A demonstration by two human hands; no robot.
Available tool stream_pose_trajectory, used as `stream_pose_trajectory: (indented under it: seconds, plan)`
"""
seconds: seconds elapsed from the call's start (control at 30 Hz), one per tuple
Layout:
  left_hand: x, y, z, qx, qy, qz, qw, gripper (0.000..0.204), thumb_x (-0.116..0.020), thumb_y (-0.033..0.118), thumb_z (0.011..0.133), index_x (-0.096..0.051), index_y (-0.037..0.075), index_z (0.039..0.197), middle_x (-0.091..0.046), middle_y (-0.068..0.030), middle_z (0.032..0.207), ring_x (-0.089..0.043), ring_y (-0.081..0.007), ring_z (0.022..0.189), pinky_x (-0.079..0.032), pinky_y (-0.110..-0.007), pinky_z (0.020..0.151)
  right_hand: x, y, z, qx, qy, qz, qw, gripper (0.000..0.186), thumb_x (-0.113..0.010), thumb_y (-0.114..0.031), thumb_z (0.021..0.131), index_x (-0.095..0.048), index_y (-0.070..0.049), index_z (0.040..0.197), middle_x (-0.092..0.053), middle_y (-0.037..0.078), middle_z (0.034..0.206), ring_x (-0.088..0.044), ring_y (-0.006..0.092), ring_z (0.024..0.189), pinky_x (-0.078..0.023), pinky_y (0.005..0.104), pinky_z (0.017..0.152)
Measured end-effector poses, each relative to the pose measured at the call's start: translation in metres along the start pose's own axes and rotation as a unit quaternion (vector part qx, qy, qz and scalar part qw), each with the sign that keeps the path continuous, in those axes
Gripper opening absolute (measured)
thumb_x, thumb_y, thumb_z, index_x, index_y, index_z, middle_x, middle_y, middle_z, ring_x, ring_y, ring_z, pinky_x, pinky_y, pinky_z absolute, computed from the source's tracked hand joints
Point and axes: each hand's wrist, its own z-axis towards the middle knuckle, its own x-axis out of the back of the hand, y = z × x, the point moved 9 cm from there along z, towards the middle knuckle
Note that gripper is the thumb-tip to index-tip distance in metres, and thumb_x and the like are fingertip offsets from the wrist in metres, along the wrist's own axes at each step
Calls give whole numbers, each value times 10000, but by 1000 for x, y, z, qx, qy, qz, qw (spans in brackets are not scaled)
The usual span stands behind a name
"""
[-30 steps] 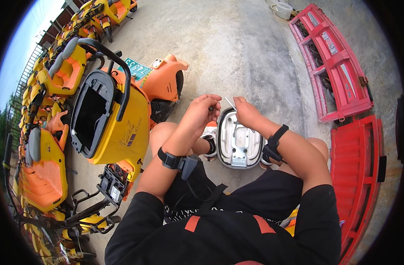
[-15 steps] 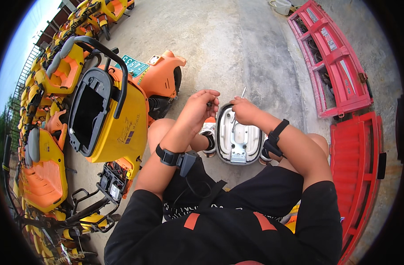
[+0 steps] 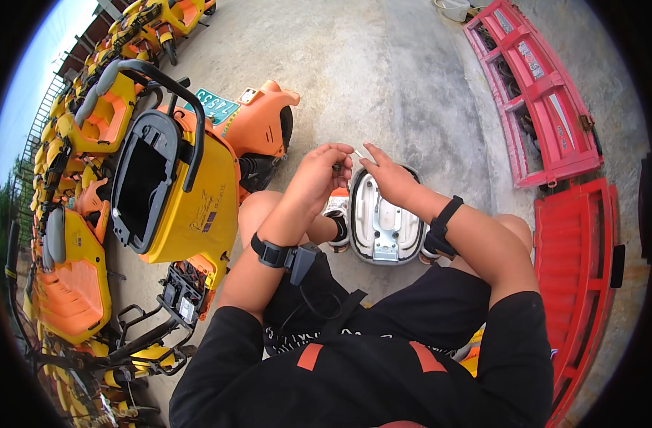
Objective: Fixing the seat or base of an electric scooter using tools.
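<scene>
Both my hands are raised over the near side of an upturned scooter seat [image 3: 367, 227], with its white underside, black rim and metal hinge plate showing. My left hand [image 3: 320, 175] is closed, its fingers curled around a small dark piece [image 3: 337, 167] too hidden to name. Close beside it, on the right, is my right hand [image 3: 391, 180], thumb and fingers around a thin light-coloured rod [image 3: 359, 153]. The rod's tip points toward the left fingertips; whether it touches them I cannot tell. The seat lies between my shoes.
To the left stands a yellow scooter body [image 3: 187, 228] with an open black compartment and a grab rail. An orange scooter part [image 3: 258, 121] with a green plate lies beyond it. Rows of scooters fill the far left. Red metal panels [image 3: 572, 242] line the right.
The right hand has lifted slightly, its fingers opening out a bit. The rod, which pointed up and away before, now tilts left toward the left hand. The left hand has hardly moved.
</scene>
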Motion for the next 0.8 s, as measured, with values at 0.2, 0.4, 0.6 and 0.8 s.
stream_pose_trajectory:
  seconds: [0.2,0.4,0.6,0.8]
  plan:
    - [0,0,1,-3,1,4,1000,181,-487,72,942,-571,-14,1077,-591,-28,812,-574,-123,688,-475,-263,612,-35,35,1,-126,-188,16,974,286,-586,34,754,-712,-19,1005,-576,218,1300,-565,406,1178,-499,414,966]
    - [3,0,2,-2,10,4,1000,180,-489,70,938,-575,-9,1075,-589,-29,811,-574,-126,688,-474,-263,605,-39,28,-8,-117,-304,13,945,190,-610,-37,761,-727,-80,905,-695,154,1013,-660,351,950,-526,450,798]
    - [10,-1,5,-9,28,19,999,181,-495,68,932,-580,-12,1069,-586,-32,809,-569,-130,689,-471,-263,605,-46,12,-19,-36,-404,-46,913,109,-644,-91,766,-723,-106,840,-703,124,862,-675,312,850,-524,437,729]
    - [24,-6,10,-5,51,54,997,196,-484,84,946,-579,-15,1086,-564,-28,793,-557,-133,684,-458,-267,605,-43,4,-25,45,-414,-118,901,102,-639,-110,769,-739,-101,783,-706,129,813,-687,327,785,-538,428,688]
